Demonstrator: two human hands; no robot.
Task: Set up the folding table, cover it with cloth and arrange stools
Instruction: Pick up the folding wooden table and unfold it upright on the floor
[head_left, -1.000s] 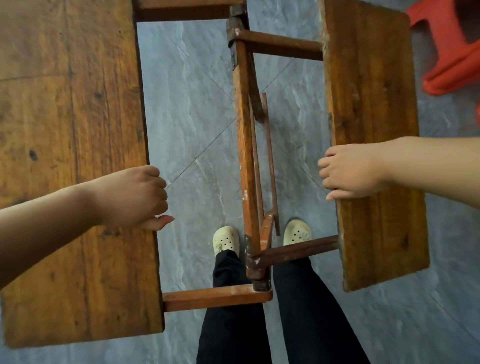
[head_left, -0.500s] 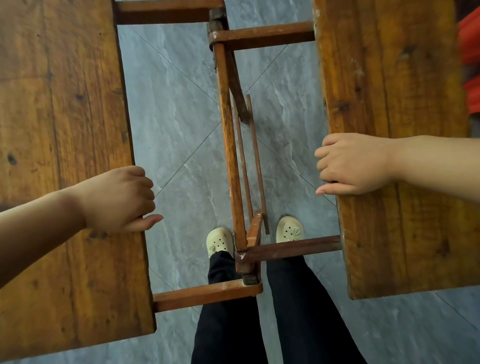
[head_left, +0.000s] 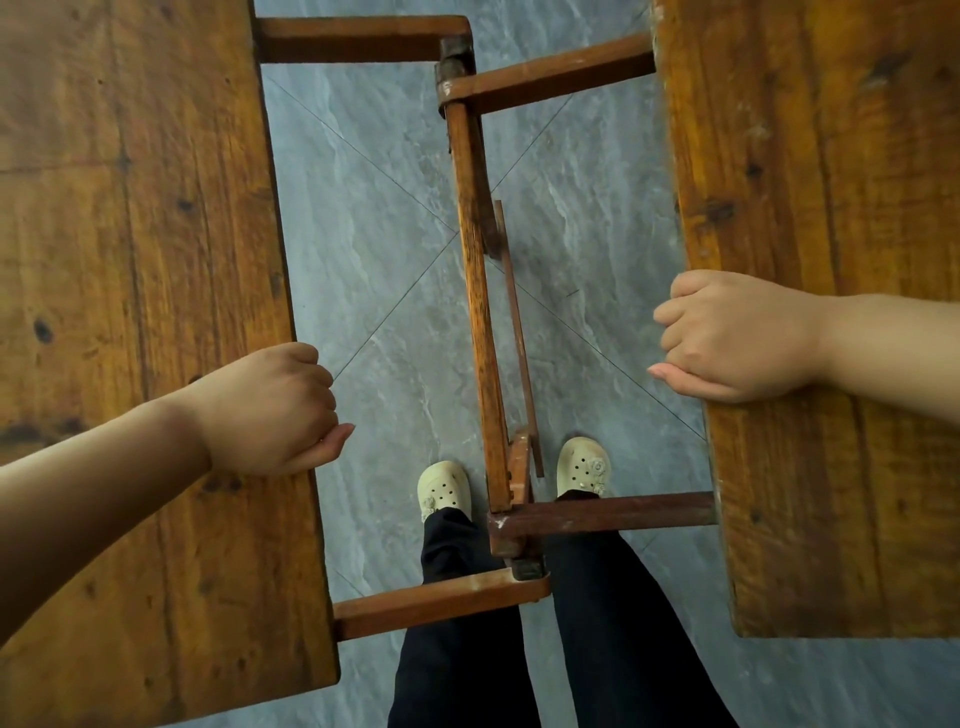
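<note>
- The folding table (head_left: 475, 312) stands part-opened on the grey tiled floor (head_left: 374, 208), right under the camera. Its 2 plank leaves are spread wide, with a gap between them.
- The left leaf (head_left: 130, 312) fills the left of the view and the right leaf (head_left: 831, 208) the right. A central rail runs between them, and 4 wooden cross arms join it to the leaves at the near and far ends.
- The left grip (head_left: 270, 410) is clenched over the inner long edge of the left leaf, fingers curled under, thumb lying along the top.
- The right grip (head_left: 737, 338) holds the inner edge of the right leaf the same way, fingers wrapped over the rim.
- The person's cream clogs (head_left: 444, 488) stand either side of the rail's near end, so the frame sits between the legs.
- Judged from the thick, knotted boards, the table is heavy and fully stiff. The worn varnish may be a little slick.
- The mid-length inner edges look the best hold, since each leaf balances there and both can be guided evenly.
- The pivots where arms meet rail, such as the far hinge (head_left: 454, 57), look likely to nip fingers, so keep clear of them.
- No cloth or stools are in view; those steps seem not yet begun.
</note>
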